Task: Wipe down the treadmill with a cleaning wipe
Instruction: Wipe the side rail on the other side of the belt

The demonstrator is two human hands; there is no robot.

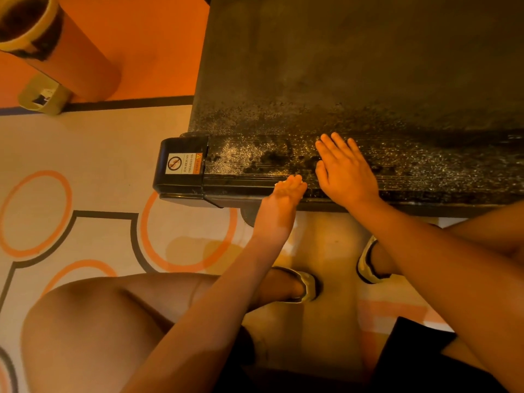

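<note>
Right hand [344, 168] lies flat, palm down, fingers straight and slightly spread, on the treadmill side rail [425, 171]. Left hand [280, 199], at its 8 o'clock, has fingers pressed together, tips touching the rail's near edge. The speckled rail runs from 9 to 3 o'clock; the belt [354, 66] lies at 12 o'clock. 1 warning label [184, 163] sits on the end cap [170, 182] at 9 o'clock.
</note>
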